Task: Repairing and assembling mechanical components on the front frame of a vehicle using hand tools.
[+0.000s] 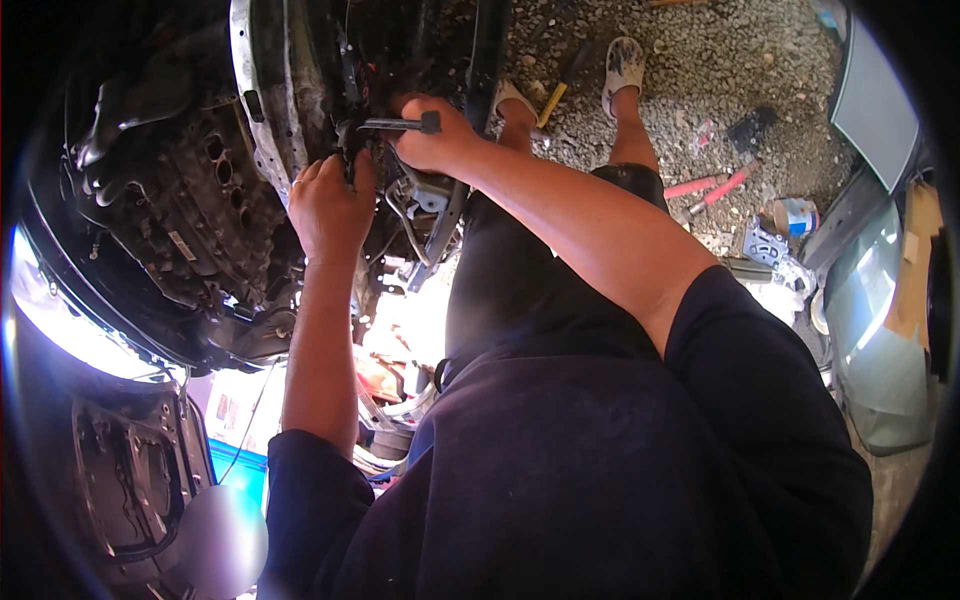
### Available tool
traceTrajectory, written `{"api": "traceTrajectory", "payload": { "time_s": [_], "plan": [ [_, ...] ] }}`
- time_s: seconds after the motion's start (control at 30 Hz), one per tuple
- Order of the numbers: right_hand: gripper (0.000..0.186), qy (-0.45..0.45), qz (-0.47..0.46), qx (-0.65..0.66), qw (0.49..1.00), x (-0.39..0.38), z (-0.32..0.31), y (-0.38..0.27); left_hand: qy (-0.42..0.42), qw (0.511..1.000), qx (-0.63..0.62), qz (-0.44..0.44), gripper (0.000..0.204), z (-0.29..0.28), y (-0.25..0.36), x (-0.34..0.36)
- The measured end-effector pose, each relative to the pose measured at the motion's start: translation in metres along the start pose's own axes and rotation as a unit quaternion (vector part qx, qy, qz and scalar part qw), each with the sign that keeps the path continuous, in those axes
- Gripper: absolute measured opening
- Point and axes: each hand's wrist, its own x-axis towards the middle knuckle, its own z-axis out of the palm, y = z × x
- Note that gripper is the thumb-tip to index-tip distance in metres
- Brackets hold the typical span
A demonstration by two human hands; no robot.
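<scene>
My left hand (330, 205) is closed at the dark parts inside the car's front frame, beside a pale metal rail (262, 110); what its fingers grip is hidden. Just right of it, my right hand (435, 145) is closed on a dark metal tool (395, 124) with a short crosspiece at its right end. The tool lies level across the fingers, its left end among the dark fittings above my left thumb. A bent metal tube (405, 225) runs below my right hand.
The engine (200, 200) fills the left. An open panel (120, 470) hangs lower left. My sandalled feet (622, 75) stand on gravel among a yellow-handled tool (555, 100), red-handled tools (725, 182) and a can (795, 215). A glass pane (870, 340) leans at right.
</scene>
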Motion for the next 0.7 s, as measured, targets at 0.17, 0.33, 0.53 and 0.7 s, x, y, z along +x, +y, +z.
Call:
{"api": "traceTrajectory", "payload": {
  "time_s": [0.17,0.33,0.53,0.7],
  "plan": [
    [0.033,0.019,-0.022,-0.029,0.999,0.002,0.008,0.008,0.012,1.000,-0.006,0.011,0.046,0.002,0.001,0.002],
    [0.029,-0.032,0.012,0.007,0.999,0.002,0.001,0.003,0.011,1.000,0.001,0.011,0.047,0.003,-0.003,-0.001],
    [0.023,-0.023,0.018,0.007,1.000,0.006,0.000,0.008,0.010,1.000,-0.007,0.009,0.043,0.002,0.005,0.003],
    [0.023,-0.005,0.002,0.025,1.000,0.000,0.000,0.000,0.022,1.000,-0.008,0.009,0.042,0.002,0.003,0.001]
  ]
}}
